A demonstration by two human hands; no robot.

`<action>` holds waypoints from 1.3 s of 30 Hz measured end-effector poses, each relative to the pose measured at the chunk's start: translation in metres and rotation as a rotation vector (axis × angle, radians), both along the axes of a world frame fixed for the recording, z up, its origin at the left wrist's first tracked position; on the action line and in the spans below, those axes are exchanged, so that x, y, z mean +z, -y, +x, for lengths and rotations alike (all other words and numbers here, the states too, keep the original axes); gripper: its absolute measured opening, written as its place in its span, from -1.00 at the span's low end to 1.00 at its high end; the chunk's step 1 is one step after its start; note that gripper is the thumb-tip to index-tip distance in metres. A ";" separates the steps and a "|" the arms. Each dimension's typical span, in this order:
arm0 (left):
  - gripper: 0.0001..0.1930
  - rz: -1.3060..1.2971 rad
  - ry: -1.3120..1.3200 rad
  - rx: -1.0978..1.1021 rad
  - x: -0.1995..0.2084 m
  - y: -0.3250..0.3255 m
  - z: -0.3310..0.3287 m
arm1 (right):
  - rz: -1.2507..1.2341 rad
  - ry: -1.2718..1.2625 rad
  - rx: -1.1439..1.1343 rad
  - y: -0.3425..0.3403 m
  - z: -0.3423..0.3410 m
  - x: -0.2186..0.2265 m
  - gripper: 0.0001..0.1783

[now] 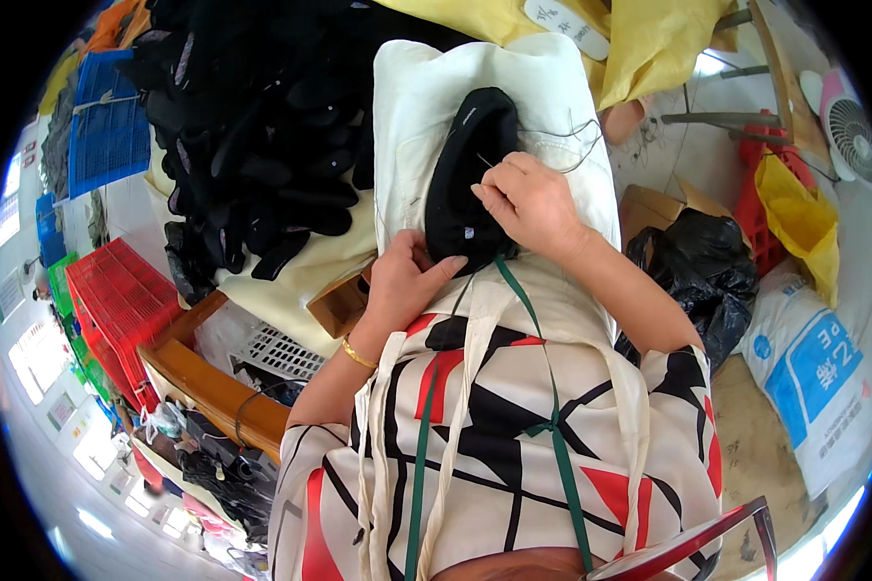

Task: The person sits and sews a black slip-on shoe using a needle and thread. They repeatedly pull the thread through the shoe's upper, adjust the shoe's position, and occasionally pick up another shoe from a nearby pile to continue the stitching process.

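Observation:
A black cloth slipper (455, 186), shaped like a shoe, lies lengthwise on the white cloth (407, 92) over my lap, its toe pointing away from me. My left hand (404, 281) grips its near end at the left, thumb on top and the other fingers partly hidden. Over the slipper's right edge, my right hand (536, 206) is closed in a pinch on a thin needle (484, 161), whose tip shows past the fingers. Dark thread (579, 133) loops across the cloth to the right of that hand. Green apron strings (519, 295) hang just below the slipper.
Black slippers (291, 107) are heaped at the far left, by a blue crate (111, 126). A wooden drawer (218, 387) and red crates (126, 300) stand left. Right are a black plastic bag (698, 271), a white sack (814, 378) and a fan (851, 131).

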State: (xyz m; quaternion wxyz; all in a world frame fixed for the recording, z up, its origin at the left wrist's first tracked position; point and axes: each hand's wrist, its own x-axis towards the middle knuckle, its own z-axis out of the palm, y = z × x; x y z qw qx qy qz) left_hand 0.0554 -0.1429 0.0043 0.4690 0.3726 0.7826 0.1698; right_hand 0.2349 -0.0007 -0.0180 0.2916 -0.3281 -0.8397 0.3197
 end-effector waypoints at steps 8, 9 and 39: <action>-0.71 0.549 0.246 0.226 -0.013 -0.015 -0.038 | 0.323 0.209 0.274 -0.020 0.037 0.049 -0.81; -0.71 0.608 0.326 0.237 0.007 -0.032 -0.049 | 0.391 0.236 0.271 -0.025 0.049 0.050 -0.80; -0.68 0.522 -0.169 -0.079 -0.004 -0.060 -0.075 | -0.162 0.211 0.276 -0.040 -0.090 0.019 -0.69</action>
